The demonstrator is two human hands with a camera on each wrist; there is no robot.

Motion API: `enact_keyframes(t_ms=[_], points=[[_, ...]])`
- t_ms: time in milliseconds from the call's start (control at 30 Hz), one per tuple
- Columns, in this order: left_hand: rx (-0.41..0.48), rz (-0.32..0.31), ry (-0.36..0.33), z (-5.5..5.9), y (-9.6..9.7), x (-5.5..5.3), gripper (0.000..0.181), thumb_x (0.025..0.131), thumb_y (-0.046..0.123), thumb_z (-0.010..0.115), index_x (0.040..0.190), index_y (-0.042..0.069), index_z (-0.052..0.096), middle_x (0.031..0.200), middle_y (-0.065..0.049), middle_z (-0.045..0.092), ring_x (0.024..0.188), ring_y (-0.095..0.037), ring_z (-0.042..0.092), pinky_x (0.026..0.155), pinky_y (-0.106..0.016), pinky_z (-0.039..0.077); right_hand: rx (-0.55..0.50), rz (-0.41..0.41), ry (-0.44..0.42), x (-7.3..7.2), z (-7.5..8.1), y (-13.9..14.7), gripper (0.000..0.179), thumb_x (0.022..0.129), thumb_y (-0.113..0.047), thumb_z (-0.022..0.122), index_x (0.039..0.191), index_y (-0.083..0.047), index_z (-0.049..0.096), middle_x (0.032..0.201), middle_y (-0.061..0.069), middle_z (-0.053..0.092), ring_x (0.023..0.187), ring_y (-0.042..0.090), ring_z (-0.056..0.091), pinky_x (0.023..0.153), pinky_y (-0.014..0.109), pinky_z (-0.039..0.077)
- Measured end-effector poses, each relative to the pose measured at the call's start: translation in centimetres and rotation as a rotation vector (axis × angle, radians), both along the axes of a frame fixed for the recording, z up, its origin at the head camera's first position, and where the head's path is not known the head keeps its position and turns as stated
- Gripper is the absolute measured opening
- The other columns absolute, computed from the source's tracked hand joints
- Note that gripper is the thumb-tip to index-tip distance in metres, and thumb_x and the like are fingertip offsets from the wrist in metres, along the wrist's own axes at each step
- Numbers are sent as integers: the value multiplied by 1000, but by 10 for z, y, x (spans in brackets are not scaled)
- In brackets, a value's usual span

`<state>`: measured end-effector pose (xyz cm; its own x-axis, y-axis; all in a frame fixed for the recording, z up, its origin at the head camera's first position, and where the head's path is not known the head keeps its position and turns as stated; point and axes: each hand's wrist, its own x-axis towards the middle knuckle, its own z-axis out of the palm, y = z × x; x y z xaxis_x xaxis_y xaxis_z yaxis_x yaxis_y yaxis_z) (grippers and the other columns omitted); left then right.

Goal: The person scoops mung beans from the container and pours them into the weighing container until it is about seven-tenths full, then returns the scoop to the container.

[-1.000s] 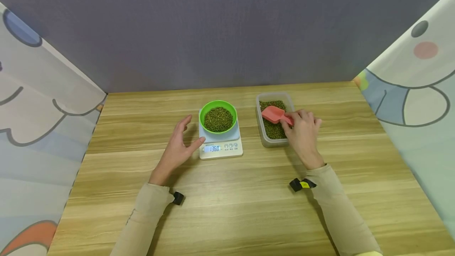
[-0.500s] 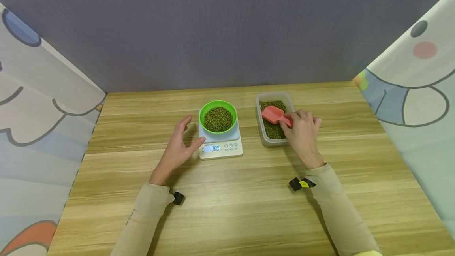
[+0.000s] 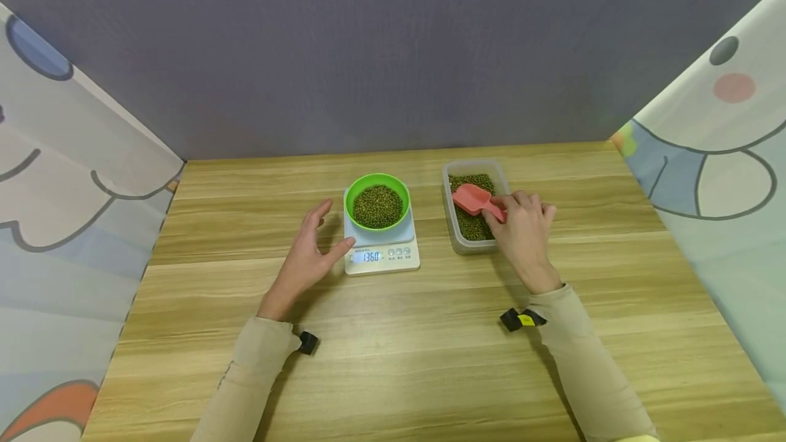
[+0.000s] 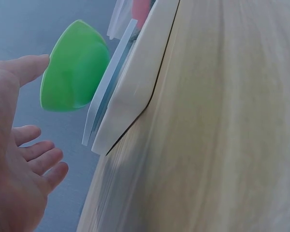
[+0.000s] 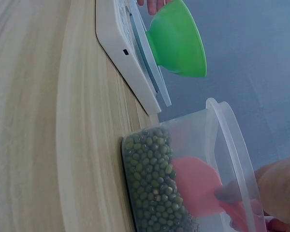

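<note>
A green bowl (image 3: 377,202) of mung beans stands on a white kitchen scale (image 3: 382,259) whose display reads 136.0. My left hand (image 3: 310,251) is beside the bowl and scale, thumb and fingers spread, holding nothing. In the left wrist view the bowl (image 4: 76,70) shows just past that hand's fingers. To the right is a clear plastic container (image 3: 456,224) partly filled with mung beans (image 5: 152,179). My right hand (image 3: 522,234) pinches the handle of a pink scoop (image 3: 471,198) over its right rim. The scoop's blade rests close on the beans inside.
The wooden table (image 3: 393,346) carries the scale and the container side by side, with a strip of tabletop between them. A dark grey panel (image 3: 393,53) rises along the back edge. Cartoon-printed sheets (image 3: 706,176) flank the table on both sides.
</note>
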<state>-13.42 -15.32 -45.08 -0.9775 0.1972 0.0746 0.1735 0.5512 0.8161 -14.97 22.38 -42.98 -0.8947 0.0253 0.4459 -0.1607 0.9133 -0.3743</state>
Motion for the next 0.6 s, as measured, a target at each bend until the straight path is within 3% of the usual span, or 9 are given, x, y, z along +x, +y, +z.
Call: enact_keyframes(t_ms=[333,600], points=[[2,-5,7,0,-2,-1,89,94,35,76,162,6,26,165,-19,30,145,-45,37,117,-65,36,-10,22,-14,-1,1,1,33,83,-18,88,108,0,77,99,21,70,89,41,53,80,57,31],[-10,-6,26,-2,-4,0,89,94,36,75,161,5,26,165,-19,30,144,-45,38,117,-65,36,-33,71,56,-1,-3,3,28,84,-16,86,103,1,77,98,21,70,85,41,52,76,55,30]])
